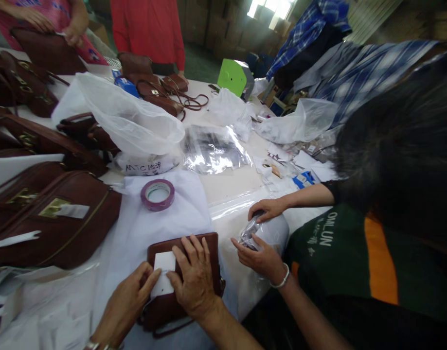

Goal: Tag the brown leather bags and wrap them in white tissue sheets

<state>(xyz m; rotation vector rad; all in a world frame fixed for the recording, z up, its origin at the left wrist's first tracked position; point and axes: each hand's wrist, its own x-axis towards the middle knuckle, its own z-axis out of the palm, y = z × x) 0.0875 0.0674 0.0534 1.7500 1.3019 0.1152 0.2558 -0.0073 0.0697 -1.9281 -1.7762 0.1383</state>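
Observation:
A small dark brown handbag lies on a white sheet in front of me, its strap trailing at the near edge. On top of the bag rests a white card. My left hand pinches the left edge of the card between thumb and curled fingers. Flat across the bag's right side lies my right hand, fingers spread and thumb by the card. Just beyond the bag, a roll of purple tape sits on the white sheet.
Large brown handbags crowd the left side. Beside me on the right, a co-worker's hands hold a plastic-wrapped grey bundle. Clear plastic bags and a lime-green box lie farther back. Other people stand across the table.

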